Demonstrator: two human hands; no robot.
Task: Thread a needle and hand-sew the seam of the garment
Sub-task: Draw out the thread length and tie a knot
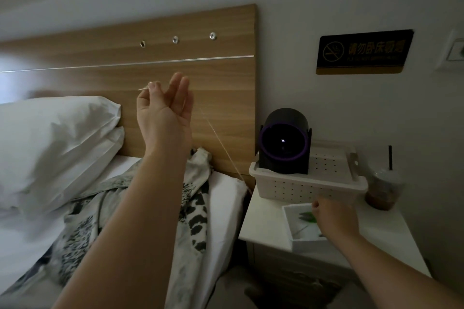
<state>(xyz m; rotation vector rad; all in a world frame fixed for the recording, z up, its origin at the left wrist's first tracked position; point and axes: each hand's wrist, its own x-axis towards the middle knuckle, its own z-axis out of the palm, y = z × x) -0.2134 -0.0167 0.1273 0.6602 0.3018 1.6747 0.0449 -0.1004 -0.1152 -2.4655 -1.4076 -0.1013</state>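
The left forearm (130, 221) reaches up and away from the camera across the bed (226, 208), over the black-and-white patterned garment (193, 208) lying crumpled there. The left hand (164, 110) is raised before the wooden headboard (221, 88), palm toward the camera. Its thumb and forefinger pinch a pale thread (221, 148) and the other fingers are straight. The thread slants down to the right. The right hand (331, 216) hovers, fingers curled, over a small white tray (288, 216) on the bench (266, 218); whether it holds anything cannot be told.

The left hand (164, 110), in front of the wooden headboard (88, 83), and the right hand (331, 216), right of the headboard, are bare, as are both forearms (140, 208).
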